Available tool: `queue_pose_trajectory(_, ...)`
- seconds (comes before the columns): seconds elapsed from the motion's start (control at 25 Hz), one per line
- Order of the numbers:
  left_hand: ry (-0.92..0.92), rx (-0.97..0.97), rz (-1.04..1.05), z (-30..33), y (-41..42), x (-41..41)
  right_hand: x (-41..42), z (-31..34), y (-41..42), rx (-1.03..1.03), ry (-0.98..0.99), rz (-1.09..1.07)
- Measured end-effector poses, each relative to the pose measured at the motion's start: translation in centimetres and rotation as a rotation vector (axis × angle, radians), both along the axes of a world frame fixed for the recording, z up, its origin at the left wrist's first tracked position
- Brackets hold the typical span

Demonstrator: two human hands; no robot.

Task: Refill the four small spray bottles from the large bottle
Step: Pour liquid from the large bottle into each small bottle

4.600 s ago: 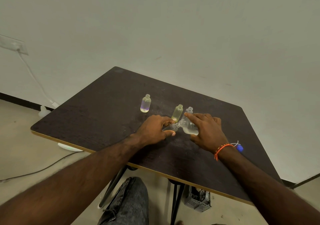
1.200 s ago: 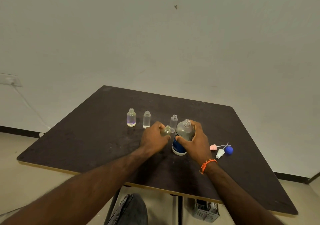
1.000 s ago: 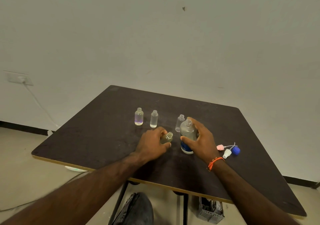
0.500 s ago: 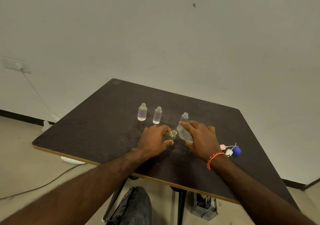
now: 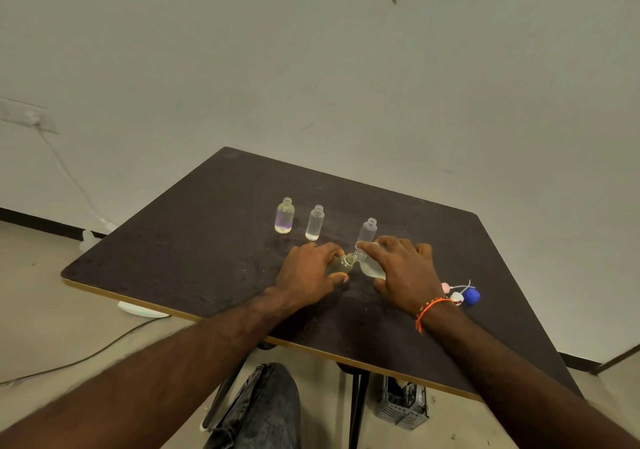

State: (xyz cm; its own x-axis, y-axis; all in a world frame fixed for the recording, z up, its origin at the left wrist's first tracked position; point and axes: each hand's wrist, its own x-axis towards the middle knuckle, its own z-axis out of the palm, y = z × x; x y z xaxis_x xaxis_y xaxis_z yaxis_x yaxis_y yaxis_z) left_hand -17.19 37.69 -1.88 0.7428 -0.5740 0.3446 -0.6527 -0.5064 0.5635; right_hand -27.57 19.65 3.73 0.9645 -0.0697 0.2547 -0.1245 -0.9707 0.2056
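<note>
A: In the head view, where does the pour stand?

B: Just below the centre of the frame. The left hand [image 5: 308, 272] has its fingers curled round a small yellowish bottle [image 5: 341, 264], tilted so that its open neck points right and a little up. The right hand [image 5: 401, 268] wraps the large bottle [image 5: 372, 268], tipped over with its long axis running right to left and its mouth pointing left.

A: So mouth to mouth?

B: Yes. The two necks meet between the hands, touching or very nearly so; I cannot tell which. The large bottle lies on the right of that meeting point, the small one on its left.

A: And the other three?

B: Upright on the table [image 5: 194, 241], behind the hands: a purple-tinted bottle [image 5: 284, 215], a frosted bottle [image 5: 315, 223] beside it, and a clear bottle [image 5: 367, 232] just behind the right hand's fingers. The loose caps [image 5: 462, 294] lie right of the right wrist.
</note>
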Motion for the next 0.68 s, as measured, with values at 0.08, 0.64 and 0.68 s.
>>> queue_pose_trajectory(0.08, -0.011, 0.008, -0.004, 0.02, -0.02, -0.1, 0.01, 0.15, 0.08, -0.029, -0.003, 0.003)
queue_pose_trajectory(0.64, -0.02, 0.004, -0.005, -0.08, -0.07, -0.04, 0.24, 0.72, 0.49, -0.127, 0.001, -0.011)
queue_pose_trajectory(0.68, -0.022, 0.004, -0.005, -0.08, -0.05, -0.01, 0.22, 0.73, 0.48, -0.13, 0.002, -0.012)
